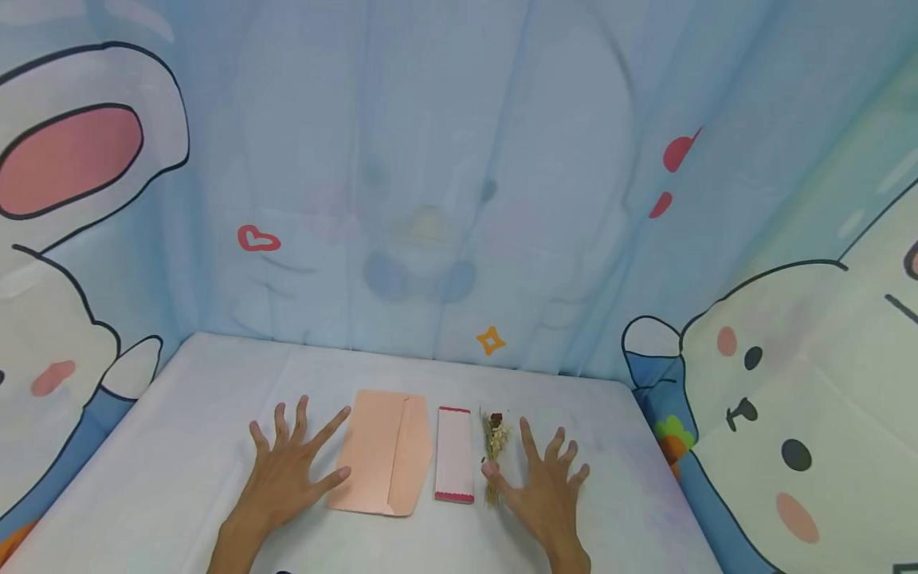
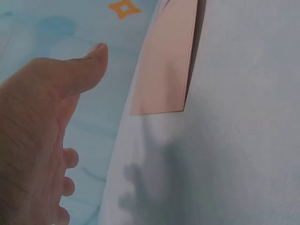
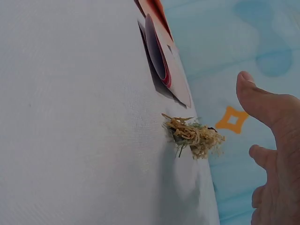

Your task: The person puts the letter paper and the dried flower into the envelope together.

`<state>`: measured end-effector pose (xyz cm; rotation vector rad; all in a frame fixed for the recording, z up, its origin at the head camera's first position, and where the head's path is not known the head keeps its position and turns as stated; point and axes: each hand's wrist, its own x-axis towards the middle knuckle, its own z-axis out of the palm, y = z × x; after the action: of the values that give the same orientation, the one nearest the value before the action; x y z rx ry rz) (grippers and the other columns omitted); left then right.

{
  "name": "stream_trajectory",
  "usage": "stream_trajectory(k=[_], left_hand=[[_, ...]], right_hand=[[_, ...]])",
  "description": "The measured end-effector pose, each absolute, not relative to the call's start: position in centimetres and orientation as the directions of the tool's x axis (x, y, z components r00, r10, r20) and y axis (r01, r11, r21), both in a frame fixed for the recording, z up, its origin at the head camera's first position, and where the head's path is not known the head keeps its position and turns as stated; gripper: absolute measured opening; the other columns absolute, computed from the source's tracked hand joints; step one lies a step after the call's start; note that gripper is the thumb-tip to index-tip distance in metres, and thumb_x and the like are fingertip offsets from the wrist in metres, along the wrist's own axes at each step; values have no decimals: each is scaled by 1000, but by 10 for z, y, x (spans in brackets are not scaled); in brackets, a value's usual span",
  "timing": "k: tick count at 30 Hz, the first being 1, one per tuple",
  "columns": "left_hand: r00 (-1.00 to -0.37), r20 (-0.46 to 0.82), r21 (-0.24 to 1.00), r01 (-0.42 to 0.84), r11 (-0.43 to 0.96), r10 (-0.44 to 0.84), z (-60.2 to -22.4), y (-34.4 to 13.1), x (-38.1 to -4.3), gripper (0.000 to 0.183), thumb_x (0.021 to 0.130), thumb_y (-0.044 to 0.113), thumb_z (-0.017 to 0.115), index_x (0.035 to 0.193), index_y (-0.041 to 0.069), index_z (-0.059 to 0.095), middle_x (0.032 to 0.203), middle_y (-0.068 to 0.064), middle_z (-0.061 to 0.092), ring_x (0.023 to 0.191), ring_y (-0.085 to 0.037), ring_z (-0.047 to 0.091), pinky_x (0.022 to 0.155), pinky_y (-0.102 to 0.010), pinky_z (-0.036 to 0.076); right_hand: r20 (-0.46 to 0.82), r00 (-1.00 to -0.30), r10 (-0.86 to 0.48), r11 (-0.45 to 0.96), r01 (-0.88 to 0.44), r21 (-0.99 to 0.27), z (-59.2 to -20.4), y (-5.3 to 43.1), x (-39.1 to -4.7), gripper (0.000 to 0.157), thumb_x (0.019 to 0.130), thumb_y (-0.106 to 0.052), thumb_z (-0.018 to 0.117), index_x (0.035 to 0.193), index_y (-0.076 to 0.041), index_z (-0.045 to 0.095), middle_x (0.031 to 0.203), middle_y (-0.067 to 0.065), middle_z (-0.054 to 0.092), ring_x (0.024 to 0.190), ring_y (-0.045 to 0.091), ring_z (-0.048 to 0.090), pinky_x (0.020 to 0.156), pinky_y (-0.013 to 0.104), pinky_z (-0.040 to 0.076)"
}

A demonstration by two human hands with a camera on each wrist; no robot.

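Note:
Fingers spread, my left hand [image 1: 283, 474] hovers at the left side of a peach envelope [image 1: 373, 454], its thumb tip near the paper. In the left wrist view the envelope [image 2: 166, 65] lies past the raised thumb, apart from it. Right of the envelope is a flat pale pink folded paper [image 1: 454, 454] with red ends; the right wrist view shows its curved fold [image 3: 157, 51]. A small bunch of dried flowers [image 1: 495, 442] lies beside it. My right hand [image 1: 545, 486] is held spread over the table just right of the flowers [image 3: 197, 136], holding nothing.
All these things lie on a white-covered table [image 1: 402, 546]. Behind it hangs a light blue curtain [image 1: 430, 143] with printed cartoon animals, which also comes close at the left and right sides. A small dark object [image 1: 284, 572] shows at the bottom edge of the head view.

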<state>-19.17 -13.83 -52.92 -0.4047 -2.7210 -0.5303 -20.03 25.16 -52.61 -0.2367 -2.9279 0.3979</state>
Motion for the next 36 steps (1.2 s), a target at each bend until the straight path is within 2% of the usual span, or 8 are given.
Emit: stream_trajectory(k=[5, 7, 11, 15, 18, 22, 27, 36], left_hand=[[-900, 374, 320, 354, 879, 226, -532, -130, -192, 82, 86, 65, 66, 156, 43, 31, 163, -30, 23, 144, -66, 19, 106, -87, 10], [-895, 379, 323, 366, 873, 235, -533, -124, -193, 81, 86, 64, 67, 156, 44, 31, 163, -30, 24, 143, -66, 21, 107, -85, 13], [-887, 378, 317, 392, 863, 264, -538, -108, -193, 77, 88, 62, 66, 155, 46, 32, 162, -29, 26, 142, -64, 29, 109, -82, 20], [-883, 358, 363, 431, 826, 303, -542, -89, -192, 68, 92, 54, 65, 153, 43, 38, 162, -28, 29, 140, -61, 34, 108, -82, 25], [-893, 313, 407, 434, 804, 324, -545, -77, -190, 60, 96, 48, 62, 152, 41, 42, 161, -29, 29, 141, -60, 35, 109, -81, 26], [-912, 247, 455, 407, 792, 327, -550, -68, -188, 54, 97, 43, 61, 149, 39, 47, 160, -28, 32, 143, -60, 32, 114, -75, 26], [-911, 253, 483, 410, 774, 324, -556, -66, -186, 50, 96, 39, 63, 144, 30, 54, 155, -32, 38, 144, -60, 30, 118, -66, 31], [-920, 243, 476, 388, 789, 307, -555, -68, -189, 51, 97, 38, 62, 145, 32, 49, 155, -31, 38, 145, -58, 30, 120, -61, 33]], right_hand=[[175, -969, 173, 948, 116, -296, -526, 247, -200, 104, 78, -77, 63, 161, -28, 24, 162, 37, 15, 147, 62, 16, 109, 86, 12], [233, -956, 176, 941, 94, -325, -523, 244, -200, 95, 83, -68, 67, 159, -26, 31, 161, 32, 27, 143, 56, 34, 109, 82, 24], [400, -889, 224, 918, 54, -393, -514, 226, -204, 58, 88, -43, 75, 137, -16, 63, 119, 16, 74, 88, 33, 73, 77, 58, 55], [449, -845, 291, 886, 60, -460, -509, 198, -210, 30, 88, -33, 77, 104, -7, 78, 74, 5, 75, 55, 14, 58, 55, 33, 44], [379, -869, 317, 855, 88, -512, -514, 179, -213, 30, 86, -29, 80, 98, -1, 78, 68, 6, 70, 54, 14, 53, 54, 29, 41], [295, -894, 338, 831, 136, -539, -527, 161, -212, 33, 81, -21, 84, 99, 6, 75, 79, 15, 73, 66, 26, 67, 63, 42, 54], [298, -887, 352, 830, 149, -538, -541, 152, -210, 35, 75, -13, 86, 98, 9, 72, 92, 22, 73, 87, 38, 70, 72, 53, 56], [269, -864, 426, 755, 176, -632, -548, 149, -220, 34, 74, -6, 85, 102, 8, 72, 97, 23, 74, 90, 40, 71, 75, 56, 56]])
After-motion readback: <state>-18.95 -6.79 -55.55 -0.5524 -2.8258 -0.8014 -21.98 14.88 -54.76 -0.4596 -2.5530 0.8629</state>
